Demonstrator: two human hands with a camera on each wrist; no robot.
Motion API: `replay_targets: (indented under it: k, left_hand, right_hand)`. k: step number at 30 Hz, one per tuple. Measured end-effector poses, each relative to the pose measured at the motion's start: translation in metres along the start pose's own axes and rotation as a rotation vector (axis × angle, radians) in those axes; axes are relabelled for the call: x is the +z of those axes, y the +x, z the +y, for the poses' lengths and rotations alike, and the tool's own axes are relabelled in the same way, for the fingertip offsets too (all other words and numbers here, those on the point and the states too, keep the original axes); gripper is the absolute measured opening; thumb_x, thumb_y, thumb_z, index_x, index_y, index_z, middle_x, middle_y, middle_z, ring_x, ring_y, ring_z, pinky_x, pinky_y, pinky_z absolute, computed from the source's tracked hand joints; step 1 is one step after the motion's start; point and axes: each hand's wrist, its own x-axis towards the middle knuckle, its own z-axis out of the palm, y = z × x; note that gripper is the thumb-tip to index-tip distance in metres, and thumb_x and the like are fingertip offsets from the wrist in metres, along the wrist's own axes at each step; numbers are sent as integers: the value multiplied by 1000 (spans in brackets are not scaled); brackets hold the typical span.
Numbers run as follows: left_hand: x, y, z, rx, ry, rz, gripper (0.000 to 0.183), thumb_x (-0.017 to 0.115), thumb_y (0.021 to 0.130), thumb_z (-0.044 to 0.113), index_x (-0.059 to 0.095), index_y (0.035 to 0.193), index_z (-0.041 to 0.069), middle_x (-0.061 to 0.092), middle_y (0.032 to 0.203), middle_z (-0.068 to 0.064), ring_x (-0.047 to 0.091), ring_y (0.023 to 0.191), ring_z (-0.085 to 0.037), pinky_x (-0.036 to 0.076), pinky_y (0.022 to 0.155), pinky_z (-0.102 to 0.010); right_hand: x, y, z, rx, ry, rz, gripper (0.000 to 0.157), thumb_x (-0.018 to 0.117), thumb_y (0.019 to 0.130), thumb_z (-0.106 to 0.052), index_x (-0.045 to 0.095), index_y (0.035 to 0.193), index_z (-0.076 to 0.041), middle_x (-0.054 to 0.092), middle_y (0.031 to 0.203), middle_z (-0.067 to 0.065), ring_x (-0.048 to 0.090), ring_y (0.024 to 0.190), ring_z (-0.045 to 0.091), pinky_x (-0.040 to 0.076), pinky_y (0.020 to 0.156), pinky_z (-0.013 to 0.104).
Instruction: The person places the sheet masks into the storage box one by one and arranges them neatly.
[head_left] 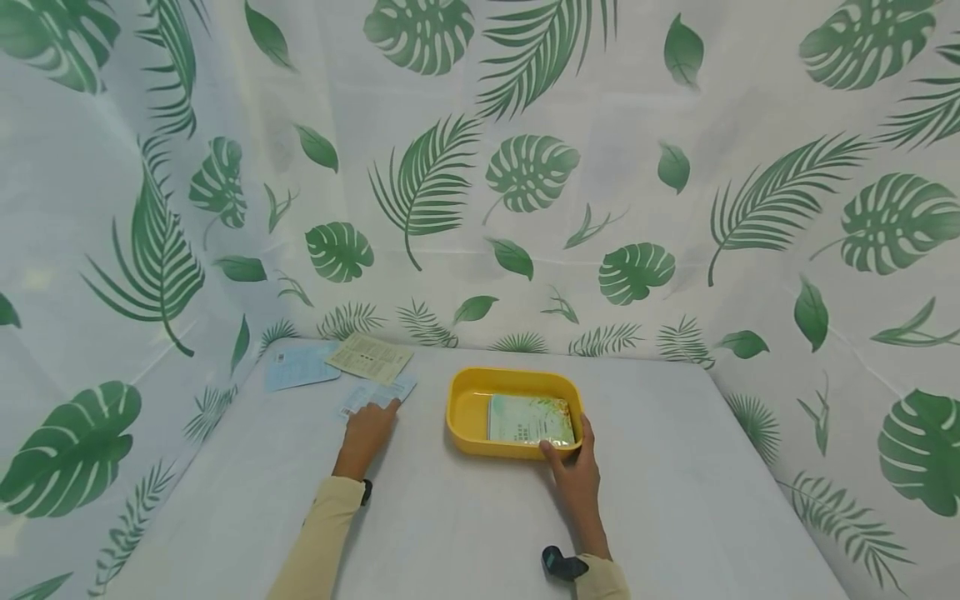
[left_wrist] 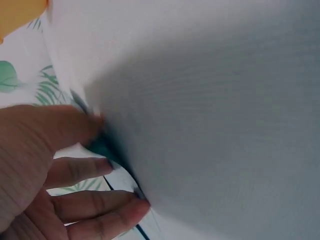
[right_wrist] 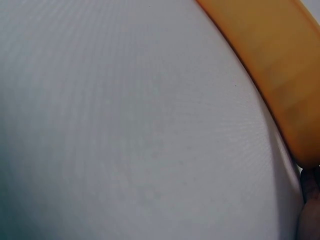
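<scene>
My left hand (head_left: 367, 433) is at a light blue flat packet (head_left: 397, 390) lying on the table, left of the yellow bin. In the left wrist view the left thumb and fingers (left_wrist: 100, 212) pinch the edge of this thin packet, whose end in the hand looks dark teal and slightly bent. My right hand (head_left: 579, 479) grips the near right corner of the yellow bin (head_left: 487, 450), thumb at the front rim and fingers at the right side. Inside the bin's right part lies a white and green packet (head_left: 525, 418). The right wrist view shows the bin's outer wall (right_wrist: 280, 65) and little of the hand.
Beyond the left hand, a pale yellow-green packet (head_left: 367, 357) with print lies flat, touching a blue packet (head_left: 300, 368) at the table's far left. White cloth covers the table (head_left: 675, 467). A leaf-patterned curtain (head_left: 450, 300) stands behind and at both sides.
</scene>
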Motion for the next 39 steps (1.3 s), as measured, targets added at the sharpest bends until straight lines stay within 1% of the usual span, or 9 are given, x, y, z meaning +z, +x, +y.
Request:
replay_targets:
  k: [6, 9, 13, 21, 24, 28, 32, 35, 39]
  left_hand:
    - [0, 0, 0, -22, 16, 51, 39, 64, 89, -2, 56, 126, 3, 65, 80, -22, 65, 67, -33, 53, 54, -40]
    - [-1, -1, -1, -29, 21, 74, 21, 63, 89, -2, 61, 110, -5, 66, 79, -22, 67, 67, -33, 54, 54, -40]
    - [-3, -3, -3, -24, 12, 64, 4, 63, 90, 0, 61, 89, -4, 66, 76, -19, 67, 66, -32, 55, 55, -40]
    - [-24, -15, 0, -74, -161, 3, 11, 62, 94, 12, 59, 99, 2, 66, 74, -16, 63, 59, -29, 48, 49, -41]
    - [-33, -16, -2, -141, -331, 69, 13, 55, 99, 17, 55, 101, 4, 64, 72, -12, 57, 55, -23, 43, 46, -36]
    - [-40, -16, -11, -258, -630, 253, 20, 45, 102, 18, 52, 111, 1, 54, 63, -7, 46, 49, -16, 36, 43, -29]
    - [-37, -18, -25, -399, -839, 396, 28, 37, 105, 18, 48, 118, -4, 44, 59, -4, 40, 47, -16, 33, 45, -30]
    - [-28, -23, -35, -554, -929, 388, 33, 31, 105, 20, 45, 121, -5, 52, 71, -13, 49, 58, -24, 38, 52, -33]
    - [-14, -34, -48, -741, -1125, 285, 43, 27, 106, 26, 36, 132, -8, 55, 111, -31, 61, 90, -37, 52, 66, -37]
  right_hand:
    - [0, -1, -1, 11, 6, -11, 94, 68, 87, -50, 8, 157, -30, 19, 163, 13, 20, 148, 39, 20, 117, 58]
    - [-1, -1, -2, 17, 5, -13, 94, 68, 87, -51, 8, 157, -30, 19, 163, 12, 20, 148, 39, 19, 117, 58]
    - [-2, -1, -2, 19, 1, -13, 94, 68, 87, -51, 8, 157, -31, 18, 163, 12, 20, 149, 39, 19, 117, 58]
    - [0, -1, 0, 11, -6, -2, 94, 68, 87, -50, 9, 157, -30, 20, 163, 13, 21, 148, 39, 20, 117, 58]
    - [1, 0, 0, 13, -6, -1, 93, 68, 87, -51, 9, 157, -30, 20, 163, 13, 22, 148, 39, 21, 117, 58]
    - [1, 1, 0, 20, -1, 0, 93, 68, 87, -51, 9, 157, -31, 20, 163, 12, 21, 148, 38, 20, 117, 57]
    - [1, 2, 0, 17, 1, 0, 93, 68, 87, -51, 9, 157, -31, 20, 163, 12, 21, 148, 38, 20, 118, 57]
    - [2, 2, 0, 11, -2, 0, 94, 68, 87, -50, 9, 157, -30, 21, 163, 13, 22, 148, 38, 21, 117, 56]
    - [2, 1, 1, 7, 1, 4, 93, 68, 88, -49, 9, 157, -31, 21, 162, 13, 22, 148, 38, 21, 117, 56]
